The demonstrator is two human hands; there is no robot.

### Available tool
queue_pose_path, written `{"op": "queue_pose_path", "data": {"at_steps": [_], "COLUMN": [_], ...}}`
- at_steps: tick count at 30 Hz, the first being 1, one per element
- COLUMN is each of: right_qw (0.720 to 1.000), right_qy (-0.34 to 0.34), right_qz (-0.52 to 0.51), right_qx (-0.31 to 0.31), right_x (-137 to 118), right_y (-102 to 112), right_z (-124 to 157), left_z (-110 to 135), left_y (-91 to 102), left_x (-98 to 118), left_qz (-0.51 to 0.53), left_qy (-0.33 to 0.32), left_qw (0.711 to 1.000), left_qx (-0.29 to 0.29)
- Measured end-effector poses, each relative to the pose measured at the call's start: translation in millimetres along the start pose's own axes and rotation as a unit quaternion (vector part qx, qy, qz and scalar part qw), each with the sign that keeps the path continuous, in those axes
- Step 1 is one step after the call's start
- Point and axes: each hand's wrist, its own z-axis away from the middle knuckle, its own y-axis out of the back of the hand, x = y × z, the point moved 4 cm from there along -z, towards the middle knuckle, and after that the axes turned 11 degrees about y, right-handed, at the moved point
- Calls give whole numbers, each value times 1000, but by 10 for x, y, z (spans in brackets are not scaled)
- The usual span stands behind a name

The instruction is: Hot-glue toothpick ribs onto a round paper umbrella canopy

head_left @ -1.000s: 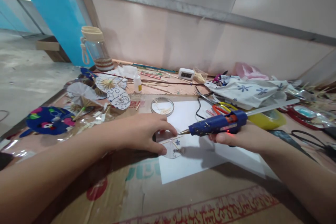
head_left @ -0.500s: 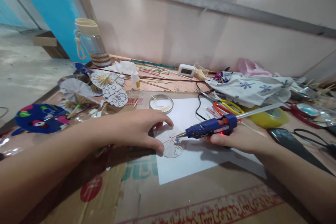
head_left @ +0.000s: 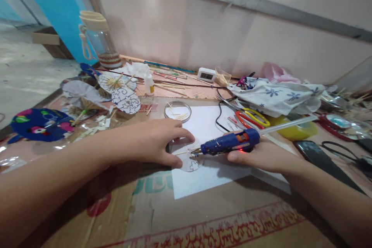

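My right hand [head_left: 258, 155] is wrapped round a blue hot glue gun [head_left: 229, 142], whose red light is lit. A long clear glue stick [head_left: 289, 124] juts from its back end. The metal nozzle points left and sits at the middle of a small round paper piece [head_left: 190, 164] with a printed pattern; whether it touches is hard to tell. My left hand [head_left: 154, 139] holds this round piece at its left side, thumb near the lower edge and fingers curled at the upper edge. A thin stick lies across the piece. White paper [head_left: 212, 178] lies underneath.
Behind my left hand is a metal ring [head_left: 178, 111] with small sticks. Small paper parasols [head_left: 125, 100] and a blue patterned disc [head_left: 43, 125] lie left. Scissors [head_left: 252, 118], yellow tape [head_left: 296, 127] and a black phone [head_left: 315, 155] lie right. A glass bottle [head_left: 104, 42] stands back left.
The glue gun's nozzle has shifted slightly left and down to the middle of the round paper piece. My left hand stays on the piece. The whole view has tilted a little.
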Motion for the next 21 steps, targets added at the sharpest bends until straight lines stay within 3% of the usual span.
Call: {"op": "queue_pose_path", "data": {"at_steps": [3, 8, 13, 21], "right_qw": [1000, 1000, 999, 999], "right_qy": [-13, 21, 22, 28], "right_qz": [-5, 10, 48, -8], "right_qx": [8, -7, -6, 42], "right_x": [18, -35, -61, 9], "right_y": [2, -20, -56, 38], "right_z": [14, 14, -16, -27], "left_z": [-14, -25, -7, -22], "left_y": [6, 12, -4, -20], "left_x": [-14, -37, -16, -30], "left_qz": [1, 26, 25, 32], "left_qy": [-3, 0, -13, 9], "left_qw": [1000, 999, 1000, 999], "left_qx": [-7, -21, -2, -16]}}
